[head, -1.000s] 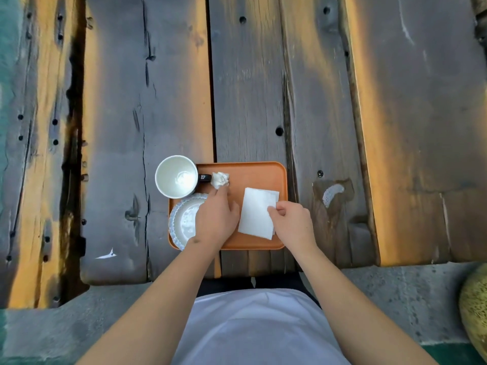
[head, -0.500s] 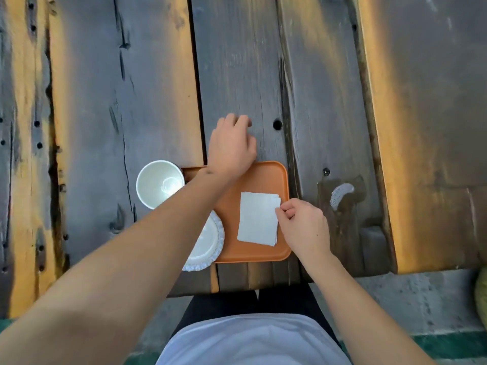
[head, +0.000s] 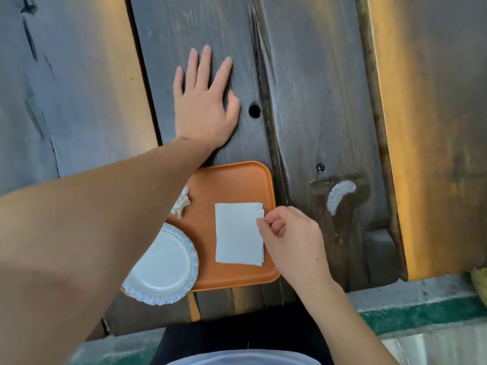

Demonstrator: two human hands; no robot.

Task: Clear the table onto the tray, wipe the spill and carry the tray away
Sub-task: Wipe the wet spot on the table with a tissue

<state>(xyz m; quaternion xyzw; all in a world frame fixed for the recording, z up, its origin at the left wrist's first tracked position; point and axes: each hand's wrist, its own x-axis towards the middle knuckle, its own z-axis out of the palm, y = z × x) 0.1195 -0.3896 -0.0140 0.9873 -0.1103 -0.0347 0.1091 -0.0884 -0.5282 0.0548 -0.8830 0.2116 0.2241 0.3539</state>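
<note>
the orange tray (head: 232, 180) sits at the near edge of the weathered plank worktop (head: 303, 75), just in front of the person. on it lie a folded white napkin (head: 237, 233) toward the right side, a small crumpled tissue (head: 181, 204) near the middle, and a white paper plate (head: 163, 264) with a fluted rim at the near left corner, the rim hanging a little past the tray's edge. the left hand (head: 204, 106) reaches beyond the far edge of the tray, fingers straight and spread, palm down over the bare planks and grasping nothing; whether it actually touches the wood cannot be told. its forearm crosses over the left part of the tray and hides what lies under it. the right hand (head: 290, 238) is at the right edge of the tray, its thumb and forefinger pinching the right edge of the napkin near its upper corner, the other fingers curled in. to the right of the tray, on the wood, a wet spill (head: 340, 196) shows as a dark patch with a pale shine in the middle, apart from both hands.
</note>
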